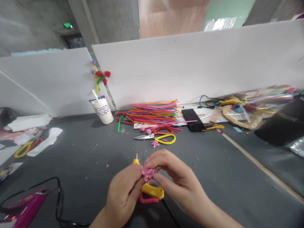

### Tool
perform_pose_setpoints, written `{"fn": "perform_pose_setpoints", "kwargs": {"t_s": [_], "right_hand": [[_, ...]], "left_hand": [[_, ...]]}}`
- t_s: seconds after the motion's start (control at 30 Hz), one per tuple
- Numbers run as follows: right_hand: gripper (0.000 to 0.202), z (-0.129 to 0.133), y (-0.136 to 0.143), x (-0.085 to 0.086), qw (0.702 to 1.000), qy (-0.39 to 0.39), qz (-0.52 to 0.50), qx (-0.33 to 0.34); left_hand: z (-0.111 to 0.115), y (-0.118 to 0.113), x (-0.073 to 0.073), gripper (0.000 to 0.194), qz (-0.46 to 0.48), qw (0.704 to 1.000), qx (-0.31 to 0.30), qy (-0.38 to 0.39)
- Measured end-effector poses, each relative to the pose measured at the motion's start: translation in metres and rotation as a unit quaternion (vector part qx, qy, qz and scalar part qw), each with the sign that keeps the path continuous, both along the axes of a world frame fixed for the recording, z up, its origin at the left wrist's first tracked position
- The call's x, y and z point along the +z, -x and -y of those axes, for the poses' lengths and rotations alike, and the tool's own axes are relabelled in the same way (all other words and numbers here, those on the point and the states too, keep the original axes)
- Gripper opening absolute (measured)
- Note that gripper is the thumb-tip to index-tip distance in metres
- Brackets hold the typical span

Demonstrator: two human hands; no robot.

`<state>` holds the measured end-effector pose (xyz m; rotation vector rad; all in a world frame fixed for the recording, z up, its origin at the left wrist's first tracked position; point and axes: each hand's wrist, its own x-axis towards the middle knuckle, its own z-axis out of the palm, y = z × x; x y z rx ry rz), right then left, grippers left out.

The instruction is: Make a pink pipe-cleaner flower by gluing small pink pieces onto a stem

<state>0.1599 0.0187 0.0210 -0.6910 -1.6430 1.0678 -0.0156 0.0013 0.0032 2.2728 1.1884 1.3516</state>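
Note:
A small pink flower with many petals (148, 173) is pinched between my two hands at the front middle of the table. My left hand (124, 193) grips it from the left with the fingers closed. From the right, the thumb and fingertips of my right hand (175, 177) press on its petals. Beneath them lies a yellow glue gun (154, 191), its nozzle pointing away and its middle hidden by my hands. A bent pink pipe cleaner (149, 200) shows under the flower; whether they are joined I cannot tell. Scissors (163, 138) with red and yellow handles lie beyond.
Behind the scissors is a pile of coloured pipe cleaners (154, 112), with a black phone (193, 120) beside it. A white cup with a straw (102, 109) stands back left. At front left are a magenta device (29, 209) and a black cable (59, 196). White panels (190, 69) border the table.

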Motion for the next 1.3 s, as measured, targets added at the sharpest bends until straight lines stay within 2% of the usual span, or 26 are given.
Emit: {"fn": "perform_pose_setpoints", "kwargs": {"t_s": [0.23,0.3,0.4,0.47,0.53,0.6,0.63,0.7,0.8,0.9,0.97,1.1,1.17,1.23,1.3], "right_hand": [[0.014,0.002,-0.001,-0.002,0.999,0.024,-0.010,0.021],[0.014,0.002,-0.001,-0.002,0.999,0.026,-0.017,0.024],[0.018,0.003,-0.002,-0.001,0.999,0.025,-0.025,0.026],[0.024,0.003,-0.003,0.000,0.999,0.024,-0.026,0.032],[0.032,0.005,-0.005,0.001,0.999,0.020,-0.022,0.041],[0.039,0.006,-0.005,0.002,0.999,0.009,-0.015,0.045],[0.041,0.006,-0.005,0.002,0.999,0.003,-0.011,0.045],[0.042,0.006,-0.003,0.002,0.999,-0.010,-0.005,0.041],[0.036,0.005,0.000,0.002,0.999,-0.026,0.000,0.026],[0.033,0.003,0.002,0.000,0.999,-0.039,0.005,0.002],[0.034,0.003,0.003,-0.002,0.998,-0.060,0.015,-0.010],[0.042,0.005,0.002,-0.005,0.990,-0.125,0.051,-0.026],[0.046,0.006,0.001,-0.005,0.985,-0.159,0.069,-0.020],[0.051,0.007,0.000,-0.004,0.980,-0.181,0.078,-0.013],[0.053,0.007,0.000,-0.002,0.980,-0.181,0.076,-0.023]], "left_hand": [[0.002,0.001,0.002,0.019,0.021,1.000,-0.006,0.008],[0.001,0.002,0.000,0.019,0.042,0.998,-0.021,0.044],[-0.002,0.001,-0.002,0.017,0.119,0.981,-0.051,0.141],[-0.002,-0.002,-0.003,0.012,0.221,0.945,-0.073,0.231],[-0.002,-0.004,-0.003,0.010,0.333,0.884,-0.091,0.314],[-0.003,-0.005,-0.003,0.013,0.409,0.829,-0.105,0.368],[-0.003,-0.005,-0.003,0.014,0.427,0.812,-0.113,0.383],[-0.005,-0.004,-0.003,0.013,0.440,0.795,-0.137,0.396],[-0.007,-0.001,-0.005,0.011,0.444,0.786,-0.169,0.396],[-0.007,-0.001,-0.007,0.012,0.442,0.788,-0.166,0.395],[-0.007,-0.001,-0.007,0.014,0.417,0.806,-0.162,0.388],[-0.007,0.000,-0.005,0.012,0.310,0.889,-0.131,0.310],[-0.006,0.002,-0.006,0.011,0.264,0.920,-0.124,0.261],[-0.005,0.003,-0.008,0.011,0.246,0.930,-0.126,0.242],[-0.004,0.005,-0.010,0.010,0.250,0.926,-0.124,0.252]]}}
